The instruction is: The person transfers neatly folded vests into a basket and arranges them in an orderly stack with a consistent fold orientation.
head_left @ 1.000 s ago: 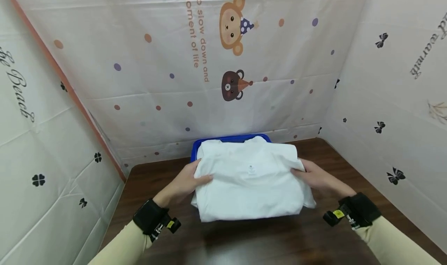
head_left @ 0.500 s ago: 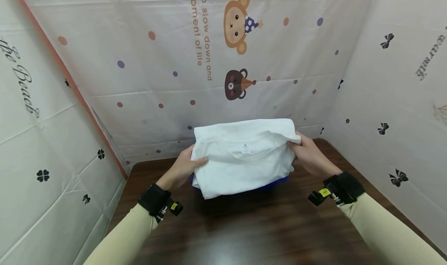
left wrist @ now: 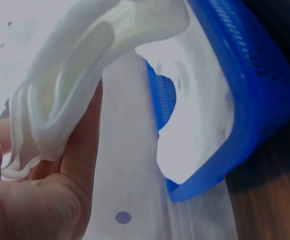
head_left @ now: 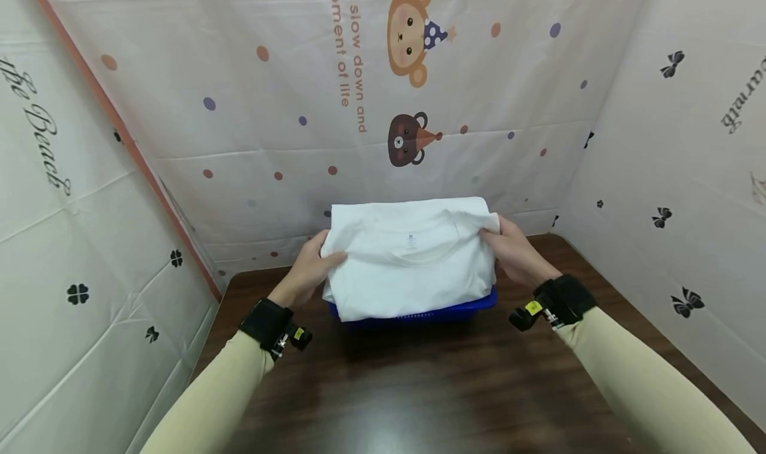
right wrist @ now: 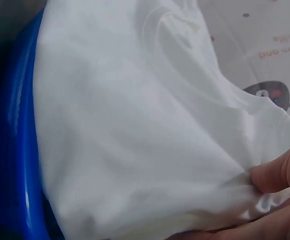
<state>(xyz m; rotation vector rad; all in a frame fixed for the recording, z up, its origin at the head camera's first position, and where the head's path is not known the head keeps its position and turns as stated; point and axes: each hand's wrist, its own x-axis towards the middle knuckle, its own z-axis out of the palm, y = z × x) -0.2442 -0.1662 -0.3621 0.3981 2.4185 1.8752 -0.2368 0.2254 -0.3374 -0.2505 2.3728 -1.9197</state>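
A folded white T-shirt [head_left: 413, 268], its neckline and small label facing up, is held above a blue plastic basket [head_left: 443, 313]. My left hand [head_left: 308, 268] grips its left side, thumb on top and fingers beneath the folded layers. On the opposite side my right hand [head_left: 516, 251] pinches the shirt's edge between thumb and fingers. In the left wrist view a gap shows between the held shirt and the basket, where another white cloth [left wrist: 199, 115] lies inside. From the head view the shirt hides most of the basket.
The basket stands on a dark brown wooden table [head_left: 383, 381] near its back edge. A white printed curtain [head_left: 269, 121] hangs behind it, and similar white sheets enclose the left and right sides. Black wrist bands with small cameras sit on both arms.
Both hands have carried the T-shirt away from the body and over the basket. The basket's front rim, hidden by the shirt a second ago, now shows below it.
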